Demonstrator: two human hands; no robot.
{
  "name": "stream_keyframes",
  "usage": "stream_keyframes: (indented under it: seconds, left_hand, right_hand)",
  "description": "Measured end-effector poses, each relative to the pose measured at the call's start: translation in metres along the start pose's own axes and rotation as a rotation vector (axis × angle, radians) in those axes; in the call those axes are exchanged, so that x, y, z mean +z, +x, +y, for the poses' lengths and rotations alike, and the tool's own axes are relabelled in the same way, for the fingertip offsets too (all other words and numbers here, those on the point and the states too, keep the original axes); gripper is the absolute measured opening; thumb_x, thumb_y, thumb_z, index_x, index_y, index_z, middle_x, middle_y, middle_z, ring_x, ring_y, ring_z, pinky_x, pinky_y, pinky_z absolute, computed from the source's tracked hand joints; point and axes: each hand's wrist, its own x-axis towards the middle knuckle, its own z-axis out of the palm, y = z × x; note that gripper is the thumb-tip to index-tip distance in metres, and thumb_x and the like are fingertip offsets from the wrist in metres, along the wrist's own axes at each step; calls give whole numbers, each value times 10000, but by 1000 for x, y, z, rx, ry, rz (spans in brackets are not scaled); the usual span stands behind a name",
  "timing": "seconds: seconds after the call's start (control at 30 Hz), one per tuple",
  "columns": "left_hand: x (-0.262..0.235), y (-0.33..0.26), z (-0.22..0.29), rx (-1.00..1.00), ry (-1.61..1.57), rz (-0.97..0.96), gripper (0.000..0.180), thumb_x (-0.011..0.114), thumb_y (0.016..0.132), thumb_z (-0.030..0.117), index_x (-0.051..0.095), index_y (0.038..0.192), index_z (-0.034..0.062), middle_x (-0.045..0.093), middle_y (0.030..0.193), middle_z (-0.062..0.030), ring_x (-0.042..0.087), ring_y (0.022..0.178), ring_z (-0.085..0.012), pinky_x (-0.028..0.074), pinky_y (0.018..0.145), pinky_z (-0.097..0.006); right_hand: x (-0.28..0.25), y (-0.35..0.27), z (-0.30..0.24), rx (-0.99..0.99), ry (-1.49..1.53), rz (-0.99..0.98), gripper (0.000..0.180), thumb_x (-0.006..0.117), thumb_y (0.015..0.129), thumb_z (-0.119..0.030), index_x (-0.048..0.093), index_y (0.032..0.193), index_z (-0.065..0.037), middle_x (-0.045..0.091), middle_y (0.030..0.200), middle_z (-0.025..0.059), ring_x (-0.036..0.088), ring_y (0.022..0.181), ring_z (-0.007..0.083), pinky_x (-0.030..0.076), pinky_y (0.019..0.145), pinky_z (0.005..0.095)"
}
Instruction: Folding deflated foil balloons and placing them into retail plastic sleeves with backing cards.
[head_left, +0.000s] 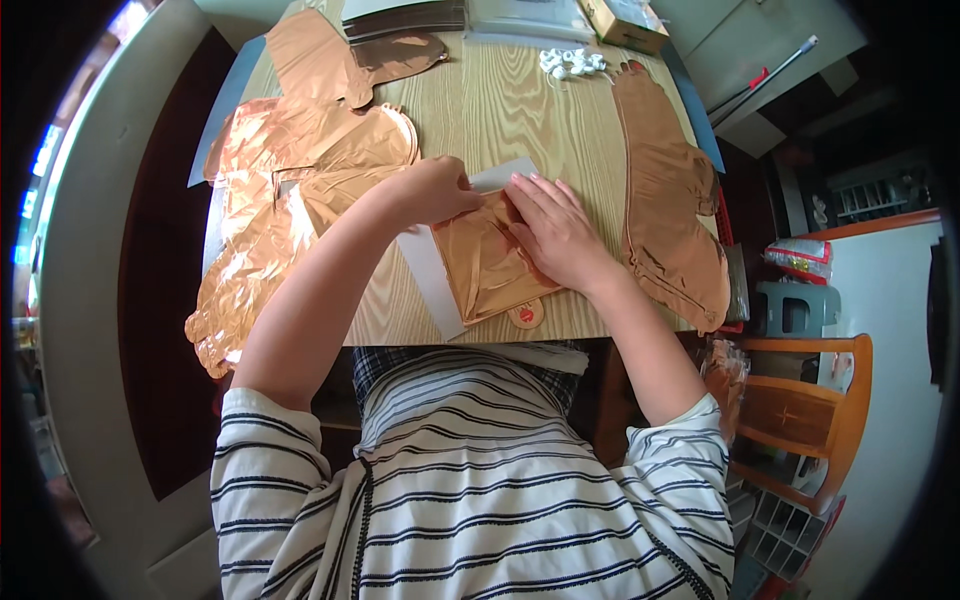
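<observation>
Nearest the camera, a striped top (470,500) fills the lower edge, and both bare forearms rise from it toward the wooden table (520,110). At the table's near edge, centre, lies the folded rose-gold foil balloon (490,270), a flat, crinkled, shiny packet resting on a white sheet (432,275) that sticks out at its 9 o'clock side and again at 12 o'clock. A small round tab (526,316) pokes out at the packet's 6 o'clock edge.

The right hand (555,235) lies flat on the foil, its fingers spread narrow and pressing down, holding nothing. The left hand (432,190), at 10 o'clock from the packet, has its fingers curled and pinching at the packet's upper corner; whether they grip foil or paper is hard to tell, since the knuckles hide the tips.

At 9 o'clock from the hands a loose heap of the same foil balloons (290,180) spreads over the table's left side and hangs over its edge. At 3 o'clock a long flat foil piece (670,200) runs down the right side. Farther off, at 12 o'clock, sit small white pieces (572,63), too small to make out, and a box (625,22) cut off by the frame's top edge.
</observation>
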Motion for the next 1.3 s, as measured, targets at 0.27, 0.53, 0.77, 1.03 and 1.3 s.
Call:
stream_keyframes:
  seconds: [0.27,0.53,0.77,1.03,1.3]
  left_hand:
    - [34,-33,-33,59,266,455,273,660,930,288,651,919,15,693,708,-146,709,717,-305,548,673,-416]
    - [80,-69,-38,492,319,746,394,719,859,143,611,1225,43,586,1275,-192,570,1182,-391,481,966,-481]
    - [81,-55,-53,573,302,619,477,691,893,128,560,1336,7,512,1423,-215,467,1349,-400,392,1127,-504]
    - [79,-52,-34,636,378,527,481,641,937,214,557,1373,30,505,1465,-182,453,1386,-371,341,1159,-505]
    - [70,-57,-38,677,363,503,562,699,880,315,575,1359,48,531,1435,-171,460,1380,-366,336,1158,-530]
  right_hand:
    - [-4,-4,-12,-7,-58,32,515,685,889,-202,564,1333,30,532,1420,189,469,1325,354,362,1126,464]
    - [-18,-37,-40,149,-133,28,532,678,895,-217,551,1328,66,504,1396,201,467,1268,363,376,1074,473]
    - [-20,-31,-37,145,-212,59,532,675,903,-232,554,1314,83,508,1398,209,463,1273,372,343,1109,486]
    - [-10,-25,-22,182,-164,59,507,630,928,-225,550,1348,47,515,1412,203,494,1240,365,376,1061,476]
    - [-10,-23,-22,183,-172,80,474,610,938,-209,552,1360,-2,517,1419,175,526,1140,331,413,985,469]
